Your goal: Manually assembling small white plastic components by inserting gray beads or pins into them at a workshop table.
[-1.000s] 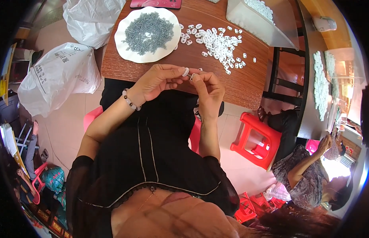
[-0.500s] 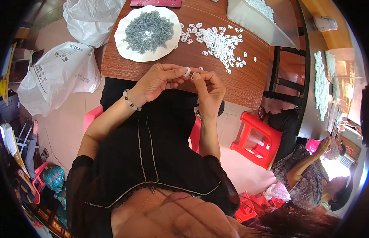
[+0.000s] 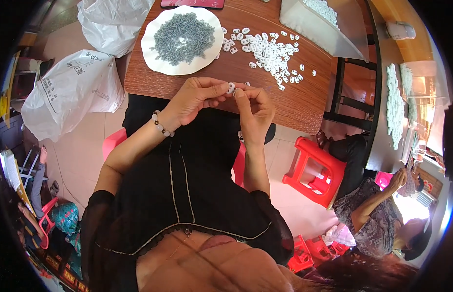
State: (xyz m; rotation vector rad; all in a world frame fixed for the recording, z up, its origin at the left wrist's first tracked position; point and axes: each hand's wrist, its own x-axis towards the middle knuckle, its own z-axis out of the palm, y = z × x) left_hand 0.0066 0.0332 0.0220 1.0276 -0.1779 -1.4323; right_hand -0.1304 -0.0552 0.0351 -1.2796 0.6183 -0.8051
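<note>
Above the table's near edge, my left hand (image 3: 199, 100) pinches a small white oval piece (image 3: 231, 88) with two dark holes between thumb and fingertips. My right hand (image 3: 256, 113) meets it from the right, thumb and forefinger pressed together against the piece's side. Something tiny sits in that right pinch, too small and covered to make out. Beyond my left hand stands a white scalloped plate (image 3: 153, 61) with a heap of small grey screw-like pieces (image 3: 182, 39). A scattered pile of white oval pieces (image 3: 270, 53) like the held one lies farther right.
The wooden table (image 3: 226, 68) carries a white bin (image 3: 309, 29) of pieces at its far right. White sacks (image 3: 75, 92) stand left. A red stool (image 3: 316, 173) stands right of me. At a side table (image 3: 382, 126) with more white pieces (image 3: 394, 107), another person (image 3: 370, 214) works.
My right hand has shifted slightly left, so its pinched fingertips are closer to the white piece. My left hand stays nearly in place, still holding it.
</note>
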